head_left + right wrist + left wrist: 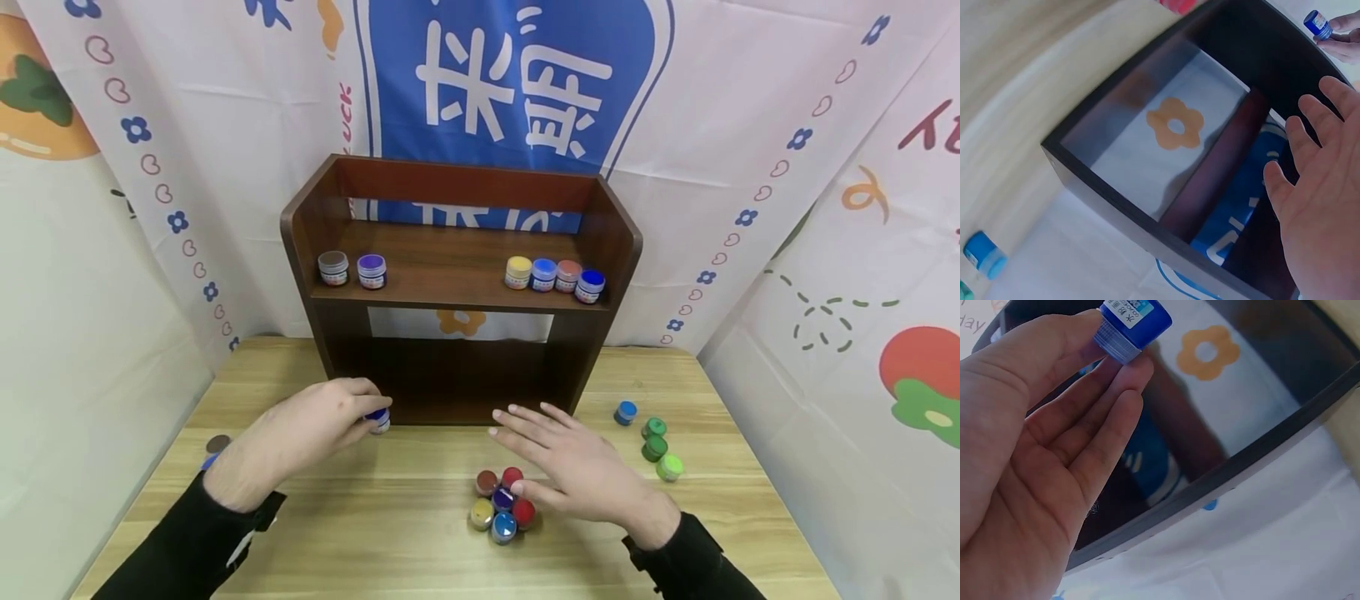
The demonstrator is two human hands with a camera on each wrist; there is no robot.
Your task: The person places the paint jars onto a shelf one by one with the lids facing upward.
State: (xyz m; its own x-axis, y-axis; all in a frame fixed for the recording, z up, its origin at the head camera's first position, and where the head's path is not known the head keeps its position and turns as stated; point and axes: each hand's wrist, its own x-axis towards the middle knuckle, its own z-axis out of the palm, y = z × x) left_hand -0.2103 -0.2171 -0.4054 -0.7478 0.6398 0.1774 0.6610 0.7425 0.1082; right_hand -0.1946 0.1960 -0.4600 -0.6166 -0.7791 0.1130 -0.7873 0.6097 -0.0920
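Observation:
My left hand pinches a small blue paint jar between thumb and fingers, just in front of the shelf's lower left opening. In the left wrist view the same jar shows a white label. My right hand holds nothing; its fingers are spread above the table, with the thumb over the edge of a cluster of paint jars in red, brown, yellow, purple and blue. The dark wooden shelf carries a grey-lidded jar and a purple one at the upper left.
On the upper right of the shelf stand yellow, blue, reddish and dark blue jars. A blue jar and several green jars sit on the table at right. Partly behind my left wrist is a grey-lidded jar. Printed cloth hangs behind.

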